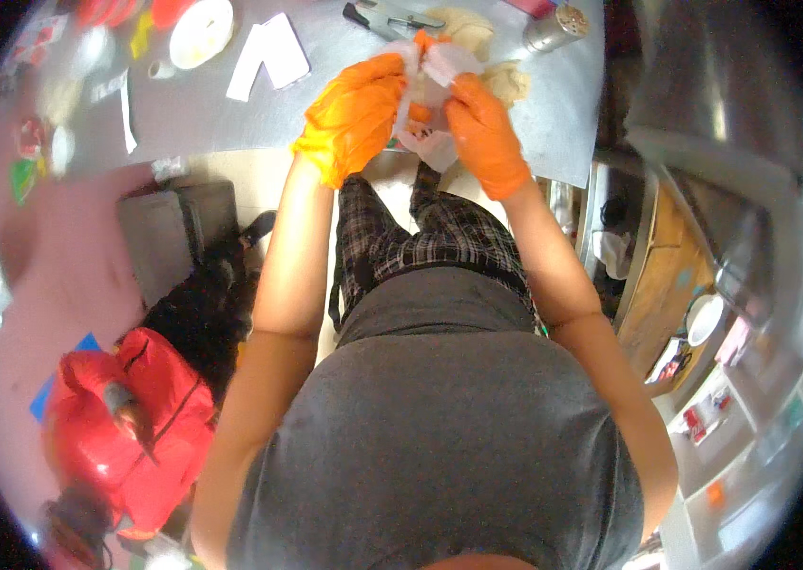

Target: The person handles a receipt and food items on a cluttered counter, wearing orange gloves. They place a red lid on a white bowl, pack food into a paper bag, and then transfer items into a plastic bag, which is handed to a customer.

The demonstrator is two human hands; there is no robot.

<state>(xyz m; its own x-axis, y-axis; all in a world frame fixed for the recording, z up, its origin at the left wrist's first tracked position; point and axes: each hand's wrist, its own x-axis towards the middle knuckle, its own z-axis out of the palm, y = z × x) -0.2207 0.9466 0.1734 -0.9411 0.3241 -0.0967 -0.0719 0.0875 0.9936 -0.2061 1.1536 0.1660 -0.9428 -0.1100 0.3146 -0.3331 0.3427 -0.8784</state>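
My left hand, in a loose orange glove, grips one side of a thin translucent plastic bag over the front edge of the metal table. My right hand, gloved in orange too, pinches the opposite side near the top. Something orange shows inside or behind the bag; what it is cannot be told. Behind my hands lie a beige cloth and a stapler-like tool with a grey and black body. To their right a metal shaker with a perforated top appears tilted.
White paper pieces and a white bowl are on the metal table at left. A person in a red jacket is at lower left, near a dark chair. Shelving with a wooden board stands at right.
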